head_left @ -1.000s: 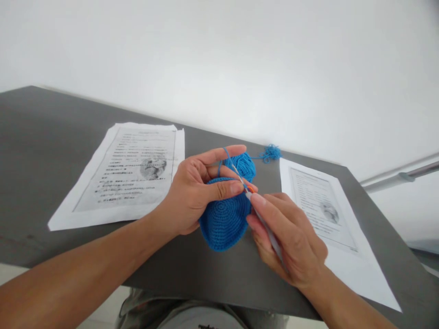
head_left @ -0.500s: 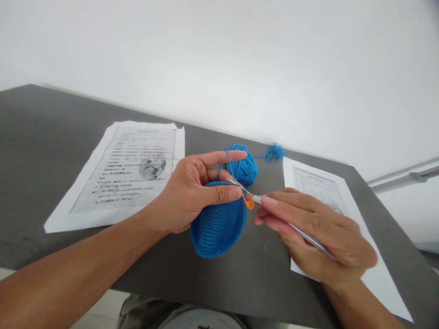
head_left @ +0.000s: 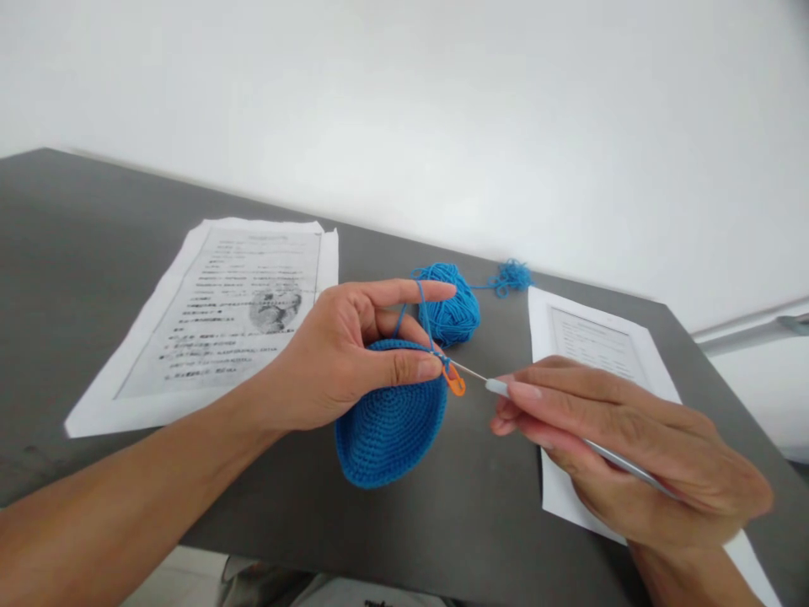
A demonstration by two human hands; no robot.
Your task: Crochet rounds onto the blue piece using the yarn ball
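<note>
As the left hand (head_left: 341, 358) pinches the round blue crocheted piece (head_left: 392, 430) above the dark grey worktop (head_left: 468, 523), the right hand (head_left: 632, 447), fingers gripping a slim grey-handled metal crochet hook (head_left: 497, 387), has moved farther away.

Dark grey table (head_left: 493, 506), pale wall behind. Printed sheet (head_left: 221, 312) lies flat at left, crumpled at its edges; second sheet (head_left: 597, 354) at right, partly under a hand. Blue yarn ball (head_left: 448, 305) between them; loose blue tangle (head_left: 511, 276) near the far edge.
</note>
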